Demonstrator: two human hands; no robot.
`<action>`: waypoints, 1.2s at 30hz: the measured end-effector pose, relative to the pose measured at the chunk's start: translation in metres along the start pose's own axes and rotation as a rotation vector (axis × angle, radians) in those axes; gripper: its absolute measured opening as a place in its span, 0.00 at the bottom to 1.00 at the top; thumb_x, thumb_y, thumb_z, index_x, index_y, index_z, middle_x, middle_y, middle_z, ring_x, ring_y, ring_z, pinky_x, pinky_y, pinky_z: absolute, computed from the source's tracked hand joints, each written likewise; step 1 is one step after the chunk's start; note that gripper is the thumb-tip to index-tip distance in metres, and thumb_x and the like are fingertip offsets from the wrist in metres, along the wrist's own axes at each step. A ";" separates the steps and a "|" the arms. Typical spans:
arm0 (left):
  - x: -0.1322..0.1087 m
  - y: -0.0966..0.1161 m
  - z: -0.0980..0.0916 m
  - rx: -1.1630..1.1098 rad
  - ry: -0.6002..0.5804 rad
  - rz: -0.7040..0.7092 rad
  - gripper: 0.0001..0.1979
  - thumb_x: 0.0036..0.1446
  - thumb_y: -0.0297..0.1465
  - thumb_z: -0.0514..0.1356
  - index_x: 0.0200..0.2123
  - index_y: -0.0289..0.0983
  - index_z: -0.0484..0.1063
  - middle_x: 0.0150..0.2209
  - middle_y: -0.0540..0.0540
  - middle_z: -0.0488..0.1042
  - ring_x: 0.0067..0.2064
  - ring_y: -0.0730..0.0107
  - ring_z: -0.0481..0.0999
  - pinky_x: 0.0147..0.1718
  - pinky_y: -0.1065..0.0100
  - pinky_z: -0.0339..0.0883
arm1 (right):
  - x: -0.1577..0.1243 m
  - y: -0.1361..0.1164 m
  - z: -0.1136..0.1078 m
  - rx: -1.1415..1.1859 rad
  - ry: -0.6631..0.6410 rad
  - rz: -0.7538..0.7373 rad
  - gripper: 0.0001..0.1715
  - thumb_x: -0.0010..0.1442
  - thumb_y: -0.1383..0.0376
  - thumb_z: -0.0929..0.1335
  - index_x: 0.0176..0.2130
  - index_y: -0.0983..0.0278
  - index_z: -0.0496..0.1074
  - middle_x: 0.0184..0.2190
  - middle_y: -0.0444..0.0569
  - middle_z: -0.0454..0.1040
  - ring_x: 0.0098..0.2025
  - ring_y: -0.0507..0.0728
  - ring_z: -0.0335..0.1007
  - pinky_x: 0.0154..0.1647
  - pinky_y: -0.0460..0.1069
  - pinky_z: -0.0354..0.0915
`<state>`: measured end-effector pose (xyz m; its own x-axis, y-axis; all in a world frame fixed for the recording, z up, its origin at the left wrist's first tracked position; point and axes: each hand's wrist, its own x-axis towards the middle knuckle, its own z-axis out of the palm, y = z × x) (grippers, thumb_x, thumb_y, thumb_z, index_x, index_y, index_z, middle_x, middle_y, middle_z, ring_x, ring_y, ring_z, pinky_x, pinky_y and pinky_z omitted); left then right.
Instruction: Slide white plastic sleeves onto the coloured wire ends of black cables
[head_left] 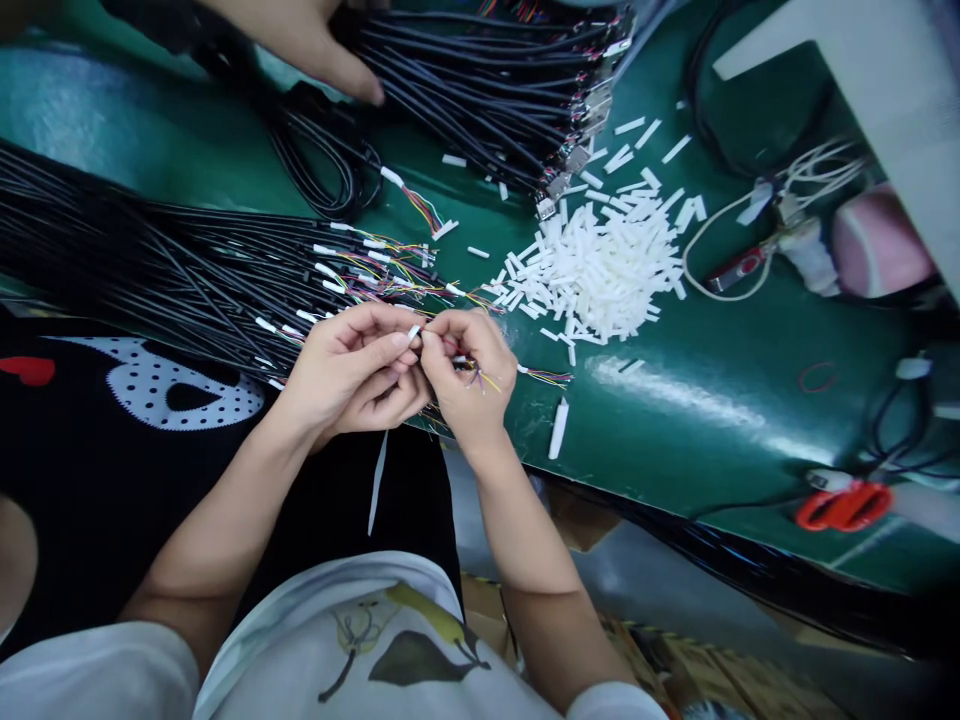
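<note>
Above the table's near edge, my left hand (352,370) and my right hand (472,375) meet, both with fingers closed. A small white sleeve (413,332) is pinched between thumb and finger of my left hand. My right hand grips thin coloured wires (480,373), whose loose ends stick out over its fingers. How wires and sleeve meet is hidden by the fingertips. Black cables (202,260) with white sleeves and bare coloured wire ends lie just behind and left of my hands. A narrow pale strip (379,480) hangs below my left hand.
A heap of short white tubes (600,265) covers the green table (720,370). Behind it lie black cables with metal plugs (480,90), near another person's hand (322,50). A white stick-like piece (558,428), orange-handled scissors (844,505) and a red USB stick (739,268) lie to the right.
</note>
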<state>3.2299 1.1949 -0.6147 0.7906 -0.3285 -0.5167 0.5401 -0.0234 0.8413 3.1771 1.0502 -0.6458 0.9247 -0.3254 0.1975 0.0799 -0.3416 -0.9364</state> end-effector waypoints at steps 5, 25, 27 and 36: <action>0.002 0.001 0.000 -0.052 0.025 -0.092 0.12 0.52 0.34 0.73 0.41 0.36 0.83 0.37 0.45 0.84 0.36 0.69 0.84 0.39 0.72 0.79 | 0.000 0.004 0.003 -0.057 0.020 0.021 0.06 0.65 0.68 0.67 0.34 0.60 0.69 0.28 0.40 0.70 0.30 0.49 0.65 0.35 0.47 0.67; 0.006 -0.004 0.007 -0.015 0.045 -0.033 0.07 0.51 0.30 0.70 0.35 0.36 0.80 0.30 0.49 0.80 0.29 0.76 0.78 0.30 0.77 0.73 | -0.002 0.001 0.004 0.011 0.033 0.000 0.06 0.63 0.70 0.67 0.33 0.62 0.69 0.27 0.38 0.66 0.29 0.48 0.62 0.33 0.46 0.62; 0.006 -0.005 0.008 0.017 0.059 -0.018 0.07 0.51 0.31 0.71 0.35 0.36 0.80 0.30 0.49 0.80 0.29 0.75 0.78 0.30 0.76 0.72 | -0.003 0.000 0.006 0.004 0.052 0.030 0.07 0.62 0.70 0.67 0.32 0.61 0.68 0.27 0.38 0.66 0.29 0.48 0.61 0.34 0.46 0.63; 0.008 -0.004 0.006 0.021 0.072 -0.040 0.10 0.50 0.33 0.71 0.34 0.36 0.75 0.29 0.51 0.77 0.28 0.77 0.76 0.30 0.76 0.72 | -0.005 0.009 0.002 0.332 -0.041 0.350 0.04 0.64 0.62 0.70 0.40 0.58 0.72 0.33 0.39 0.69 0.32 0.47 0.70 0.37 0.46 0.68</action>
<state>3.2322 1.1865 -0.6207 0.7876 -0.2580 -0.5596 0.5662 -0.0555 0.8224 3.1739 1.0502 -0.6552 0.9306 -0.3334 -0.1511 -0.1303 0.0840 -0.9879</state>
